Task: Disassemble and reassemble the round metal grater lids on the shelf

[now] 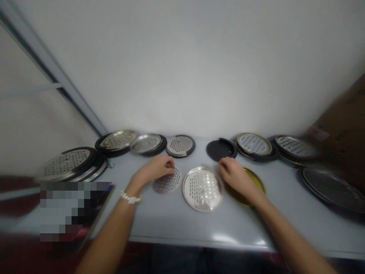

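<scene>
My left hand point(159, 166), with a white bracelet on the wrist, is closed in a pinch at the far edge of a thin round grater disc point(167, 183) full of holes. The disc is slightly blurred. Between my hands a shiny round metal grater plate point(202, 190) lies on the table. My right hand point(234, 174) has its fingers curled together just right of that plate, over a gold-coloured round tin point(255, 184) that it partly covers. Whatever those fingers hold, if anything, is hidden.
Along the wall stand round graters in black holders point(180, 146), point(253, 144) and a black round base point(219, 149). Stacked graters point(68, 165) are at left, a dark round stack point(333, 188) at right. A cardboard box point(342, 118) and the table's front edge point(199, 243) bound the space.
</scene>
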`<state>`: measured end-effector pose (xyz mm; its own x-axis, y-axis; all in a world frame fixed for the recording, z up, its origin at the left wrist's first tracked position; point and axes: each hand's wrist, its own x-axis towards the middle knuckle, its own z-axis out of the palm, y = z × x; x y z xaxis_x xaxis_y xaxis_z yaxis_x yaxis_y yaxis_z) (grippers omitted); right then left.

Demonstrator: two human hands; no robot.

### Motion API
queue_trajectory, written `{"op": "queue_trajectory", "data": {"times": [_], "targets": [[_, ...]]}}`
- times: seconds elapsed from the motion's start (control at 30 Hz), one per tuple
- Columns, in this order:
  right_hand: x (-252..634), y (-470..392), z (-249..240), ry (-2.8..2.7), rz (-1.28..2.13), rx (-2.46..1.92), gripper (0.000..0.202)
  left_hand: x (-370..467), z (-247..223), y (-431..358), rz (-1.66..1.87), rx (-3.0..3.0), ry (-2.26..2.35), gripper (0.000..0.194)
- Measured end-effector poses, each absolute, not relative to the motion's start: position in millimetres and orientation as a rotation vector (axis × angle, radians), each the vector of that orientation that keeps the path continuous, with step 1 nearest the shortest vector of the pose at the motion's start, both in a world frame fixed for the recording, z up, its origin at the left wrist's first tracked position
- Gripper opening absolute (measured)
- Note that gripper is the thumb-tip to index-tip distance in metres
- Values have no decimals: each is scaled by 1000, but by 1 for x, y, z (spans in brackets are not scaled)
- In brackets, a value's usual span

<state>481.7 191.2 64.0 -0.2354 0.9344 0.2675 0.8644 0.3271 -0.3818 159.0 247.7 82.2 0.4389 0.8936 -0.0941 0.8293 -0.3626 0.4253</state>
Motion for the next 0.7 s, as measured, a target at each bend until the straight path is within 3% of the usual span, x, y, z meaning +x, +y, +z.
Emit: {"op": "queue_trajectory", "data": {"times": [0.13,0.37,0.7], "targets": [[521,205,67,-1929,31,-1804,20,159,80,250,222,2323,1451,17],[577,211,60,-2127,362,-1950,12,161,71,253,236,2383,1510,12],[578,215,51,-2132,399,-2006,20,159,62,256,270,2404,1520,10]]}}
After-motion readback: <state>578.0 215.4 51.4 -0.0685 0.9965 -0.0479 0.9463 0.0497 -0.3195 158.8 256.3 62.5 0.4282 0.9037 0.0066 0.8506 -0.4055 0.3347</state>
